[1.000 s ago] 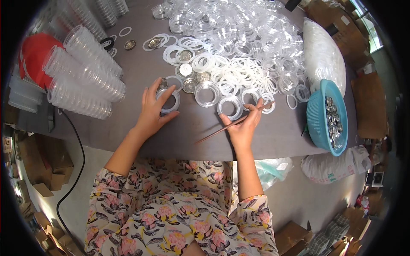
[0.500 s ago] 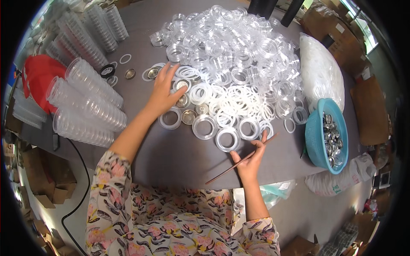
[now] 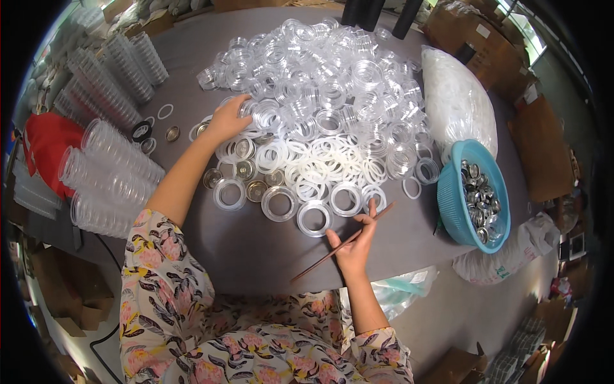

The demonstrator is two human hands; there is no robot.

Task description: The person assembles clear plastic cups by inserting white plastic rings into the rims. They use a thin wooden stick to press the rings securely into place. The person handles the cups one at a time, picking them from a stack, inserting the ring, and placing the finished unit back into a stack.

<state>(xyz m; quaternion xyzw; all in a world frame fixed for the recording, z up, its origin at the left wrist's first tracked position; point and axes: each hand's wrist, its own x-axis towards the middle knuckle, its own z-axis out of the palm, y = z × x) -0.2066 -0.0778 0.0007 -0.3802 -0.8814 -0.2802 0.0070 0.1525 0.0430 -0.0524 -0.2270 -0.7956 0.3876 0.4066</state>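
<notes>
My left hand (image 3: 229, 121) reaches to the left edge of a big heap of clear plastic jars (image 3: 332, 93); its thumb and fingers are apart, touching or close to the clear pieces. A thin brown stick (image 3: 320, 260) lies across my right hand (image 3: 354, 248), held between the fingers near the table's front. Just beyond that hand sit several clear jars, one nearest the fingers (image 3: 314, 218) and another behind it (image 3: 346, 199). White flat rings (image 3: 320, 160) are spread in front of the heap. Gold-coloured metal lids (image 3: 256, 191) lie among them, below my left hand.
Stacked clear cups (image 3: 115, 182) and a red cloth-like item (image 3: 51, 150) stand at the left. A blue basket (image 3: 452, 198) of metal lids is at the right edge, beside a full clear bag (image 3: 460, 96). Cardboard boxes (image 3: 543, 147) stand beyond the table.
My left hand has moved from above the metal lids toward the left edge of the clear heap. My right hand still holds the stick. The whole view has shifted slightly.
</notes>
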